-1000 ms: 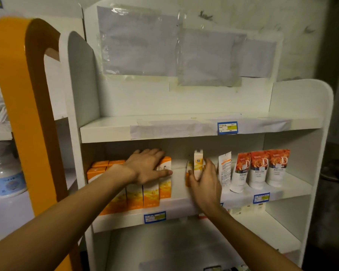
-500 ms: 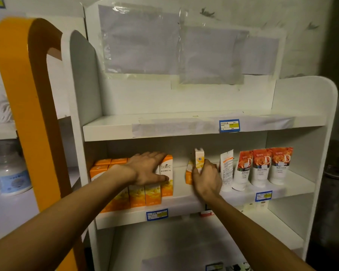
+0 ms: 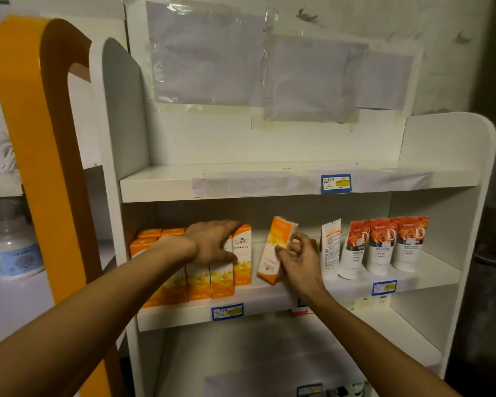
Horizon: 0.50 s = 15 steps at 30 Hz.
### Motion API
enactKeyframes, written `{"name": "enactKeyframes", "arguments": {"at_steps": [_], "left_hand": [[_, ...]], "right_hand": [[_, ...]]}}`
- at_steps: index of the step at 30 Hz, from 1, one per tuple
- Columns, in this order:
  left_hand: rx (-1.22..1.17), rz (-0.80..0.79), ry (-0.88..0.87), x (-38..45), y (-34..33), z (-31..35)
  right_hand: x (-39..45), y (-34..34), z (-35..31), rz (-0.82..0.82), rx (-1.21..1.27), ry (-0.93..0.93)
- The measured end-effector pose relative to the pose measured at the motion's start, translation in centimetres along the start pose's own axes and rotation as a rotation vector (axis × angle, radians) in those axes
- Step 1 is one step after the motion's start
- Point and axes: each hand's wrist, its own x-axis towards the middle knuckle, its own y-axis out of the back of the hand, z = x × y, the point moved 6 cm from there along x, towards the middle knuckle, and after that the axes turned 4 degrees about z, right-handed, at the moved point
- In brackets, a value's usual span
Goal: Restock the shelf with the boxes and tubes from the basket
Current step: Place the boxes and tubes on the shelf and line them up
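With the left hand [image 3: 212, 243] flat, bracing the box row [image 3: 212, 279], the right hand [image 3: 297, 260] pinching the tilted orange box [image 3: 274, 247] should stand it upright beside them.

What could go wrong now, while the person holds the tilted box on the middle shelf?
1. The right hand pinches the tilted orange box with only its lower corner on the middle shelf; it may slip and fall off the front edge.
2. The tilted box is close to the white tube; swinging it upright might knock the tube over.
3. The left hand rests on the box row; pushing may shift it.
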Motion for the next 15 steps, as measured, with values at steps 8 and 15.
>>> {"name": "enactKeyframes", "arguments": {"at_steps": [8, 15], "left_hand": [[-0.002, 0.016, -0.005, 0.0, -0.2, -0.2], [-0.002, 0.026, -0.009, 0.0, -0.1, -0.1]], "right_hand": [[-1.0, -1.8, 1.6, -0.253, -0.442, 0.031], [-1.5, -0.5, 1.1, -0.300, -0.364, 0.041]]}}
